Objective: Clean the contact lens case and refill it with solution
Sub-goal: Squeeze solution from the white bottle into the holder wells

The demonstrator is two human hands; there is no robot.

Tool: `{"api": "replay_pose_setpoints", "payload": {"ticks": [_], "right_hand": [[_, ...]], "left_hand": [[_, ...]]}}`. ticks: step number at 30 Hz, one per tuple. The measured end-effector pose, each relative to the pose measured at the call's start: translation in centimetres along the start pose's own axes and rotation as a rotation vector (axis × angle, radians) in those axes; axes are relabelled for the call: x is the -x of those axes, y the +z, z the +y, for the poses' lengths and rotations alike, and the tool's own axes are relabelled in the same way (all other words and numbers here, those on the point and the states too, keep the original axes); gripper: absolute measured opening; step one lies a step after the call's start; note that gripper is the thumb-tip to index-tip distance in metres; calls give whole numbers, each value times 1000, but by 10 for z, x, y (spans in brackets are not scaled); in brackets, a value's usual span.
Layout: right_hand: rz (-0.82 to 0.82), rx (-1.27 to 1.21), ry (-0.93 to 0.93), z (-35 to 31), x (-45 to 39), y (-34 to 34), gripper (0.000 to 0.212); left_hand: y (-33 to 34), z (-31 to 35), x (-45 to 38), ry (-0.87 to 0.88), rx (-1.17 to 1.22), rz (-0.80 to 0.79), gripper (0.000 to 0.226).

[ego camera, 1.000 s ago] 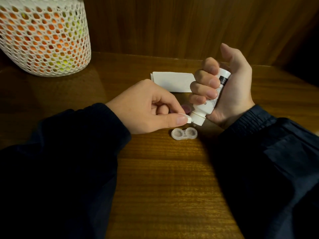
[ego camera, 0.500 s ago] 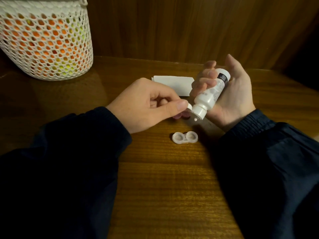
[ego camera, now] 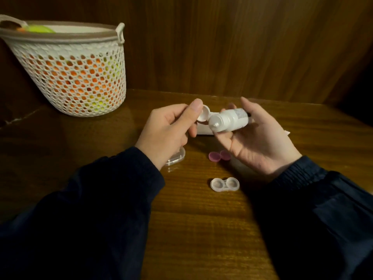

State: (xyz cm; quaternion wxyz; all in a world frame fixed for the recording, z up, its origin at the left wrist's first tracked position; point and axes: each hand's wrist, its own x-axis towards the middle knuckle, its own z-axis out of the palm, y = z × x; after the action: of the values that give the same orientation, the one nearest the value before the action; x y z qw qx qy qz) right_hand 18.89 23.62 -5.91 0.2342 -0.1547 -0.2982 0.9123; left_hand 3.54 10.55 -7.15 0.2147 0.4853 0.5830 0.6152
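Bottle [ego camera: 229,120] gripped sideways in right hand [ego camera: 256,138], nozzle bare; left hand [ego camera: 169,132] pinches its cap [ego camera: 202,116]. Open lens case [ego camera: 224,184] on counter [ego camera: 201,229], pink lids [ego camera: 219,155] nearby.

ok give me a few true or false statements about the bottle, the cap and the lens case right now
1. The right hand holds the solution bottle. True.
2. The bottle's cap is screwed on. False: the left hand holds it, off the nozzle.
3. The lens case lies open on the table. True.
4. The purple lids are on the case. False: they lie apart, behind it.
5. The basket stands at the right. False: it's at the left.
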Motion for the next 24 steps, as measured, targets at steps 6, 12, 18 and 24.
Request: {"api": "replay_pose_setpoints", "payload": {"ticks": [6, 12, 18, 24], "right_hand": [[28, 504, -71, 4, -1, -4, 27], [-111, 879, -261, 6, 4, -5, 44], [-79, 1017, -304, 12, 7, -6, 34], [-43, 1012, -316, 10, 7, -5, 44]], "left_hand": [[-3, -4, -3, -104, 102, 101, 60], [-2, -1, -3, -117, 151, 193, 49], [-3, -1, -3, -90, 143, 211, 35], [-2, -3, -4, -84, 243, 191, 21]]}}
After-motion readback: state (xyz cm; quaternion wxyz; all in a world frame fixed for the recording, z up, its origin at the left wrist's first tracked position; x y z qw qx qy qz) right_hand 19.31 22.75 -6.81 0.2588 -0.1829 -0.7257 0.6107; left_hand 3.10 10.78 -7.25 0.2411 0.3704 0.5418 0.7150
